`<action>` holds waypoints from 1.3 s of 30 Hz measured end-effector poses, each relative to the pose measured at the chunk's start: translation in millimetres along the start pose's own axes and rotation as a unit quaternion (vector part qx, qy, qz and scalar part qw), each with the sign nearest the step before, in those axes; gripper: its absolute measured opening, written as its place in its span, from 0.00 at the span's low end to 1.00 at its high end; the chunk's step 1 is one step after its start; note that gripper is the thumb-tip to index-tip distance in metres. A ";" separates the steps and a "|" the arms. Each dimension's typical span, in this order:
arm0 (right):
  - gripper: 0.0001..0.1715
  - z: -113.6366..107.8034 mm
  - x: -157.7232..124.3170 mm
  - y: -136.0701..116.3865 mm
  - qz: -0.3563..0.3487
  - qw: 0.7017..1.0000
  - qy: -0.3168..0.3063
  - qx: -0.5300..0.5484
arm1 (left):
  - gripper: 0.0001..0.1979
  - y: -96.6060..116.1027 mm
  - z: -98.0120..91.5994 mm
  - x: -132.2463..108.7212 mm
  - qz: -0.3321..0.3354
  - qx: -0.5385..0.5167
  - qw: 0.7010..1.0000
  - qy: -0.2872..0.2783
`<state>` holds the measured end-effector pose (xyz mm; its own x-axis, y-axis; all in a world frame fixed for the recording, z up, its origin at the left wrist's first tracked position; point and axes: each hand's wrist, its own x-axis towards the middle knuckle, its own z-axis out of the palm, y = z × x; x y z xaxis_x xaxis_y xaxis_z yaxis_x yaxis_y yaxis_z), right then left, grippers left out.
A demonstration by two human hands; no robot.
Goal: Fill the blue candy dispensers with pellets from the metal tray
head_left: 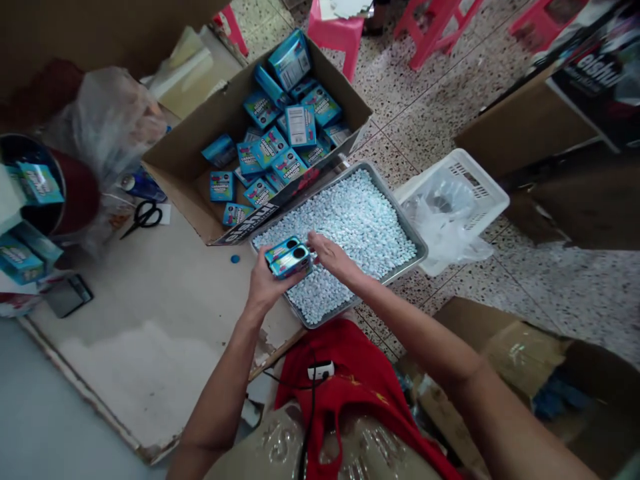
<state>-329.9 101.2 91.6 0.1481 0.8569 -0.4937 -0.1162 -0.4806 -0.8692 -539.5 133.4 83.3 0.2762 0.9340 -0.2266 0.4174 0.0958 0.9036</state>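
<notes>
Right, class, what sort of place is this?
Probably a small packing workshop: a metal tray of pale pellets stands beside a cardboard carton holding many printed blue boxes.

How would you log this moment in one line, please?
left hand: holding blue boxes | right hand: beside them | tray: holds pale pellets

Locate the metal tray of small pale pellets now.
In the head view, the metal tray is just right of centre, below the right hand, between the cardboard box and the white plastic basket.

Shiny metal tray [419, 257], glossy blue packs [290, 259], plain matt cardboard box [180, 163], kinda crinkly see-through plastic bag [445, 217]
</notes>
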 end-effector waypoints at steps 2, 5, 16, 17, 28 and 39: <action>0.31 -22.9 -12.7 15.5 -0.114 0.973 0.139 -0.146 | 0.38 -13.0 -4.3 -16.8 -0.037 0.014 0.999 0.037; 0.31 -68.7 -4.9 40.5 -0.172 0.896 0.307 -0.270 | 0.35 -30.2 -6.8 -28.1 -0.035 0.060 0.993 0.093; 0.36 -70.0 60.7 69.6 -0.083 0.881 0.322 -0.335 | 0.38 -55.9 11.5 5.7 0.077 0.183 0.978 0.069; 0.32 -66.2 59.1 69.7 -0.089 0.888 0.322 -0.315 | 0.38 -54.4 13.3 5.5 0.082 0.179 0.978 0.067; 0.26 -42.4 43.1 44.5 -0.002 0.954 0.144 0.263 | 0.37 -29.0 26.8 16.2 0.148 0.202 0.967 0.043; 0.28 21.5 1.3 -9.1 -0.090 0.974 0.047 0.203 | 0.33 -28.1 24.3 16.7 0.141 0.216 0.966 0.021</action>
<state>-349.8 110.7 99.5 0.2896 0.8904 -0.3513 -0.4558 -0.1944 -0.8686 -525.6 138.0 45.3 0.3992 0.9164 0.0290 0.6560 -0.3076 0.6892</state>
